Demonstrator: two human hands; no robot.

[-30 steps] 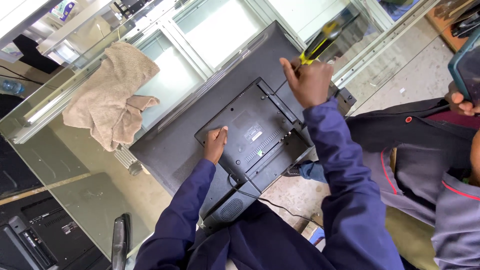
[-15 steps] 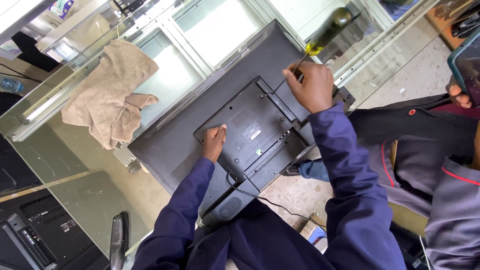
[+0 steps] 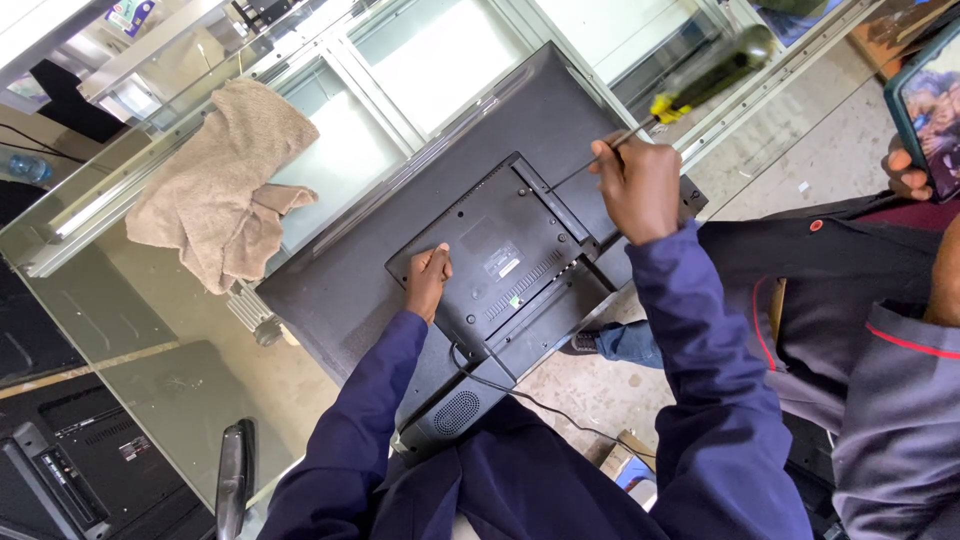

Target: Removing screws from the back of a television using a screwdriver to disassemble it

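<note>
A black flat-screen television (image 3: 370, 250) lies face down on a glass counter (image 3: 130, 330), its raised back cover (image 3: 500, 250) toward me. My left hand (image 3: 428, 280) presses flat on the back cover's near-left part. My right hand (image 3: 636, 186) grips the metal shaft of a screwdriver (image 3: 700, 85) with a yellow and dark handle. The tip meets the cover's top right corner. Both my arms wear dark blue sleeves.
A beige cloth (image 3: 218, 190) lies crumpled on the counter left of the television. A person in dark grey clothing (image 3: 850, 290) stands at the right, a hand holding a phone (image 3: 925, 100). A black cable (image 3: 545, 405) trails from the television's near edge. Other black electronics (image 3: 60, 470) sit below the glass.
My right hand slid from the screwdriver's handle down onto its shaft and lowered toward the back cover. The handle swung up and right. My left hand stayed pressed on the cover.
</note>
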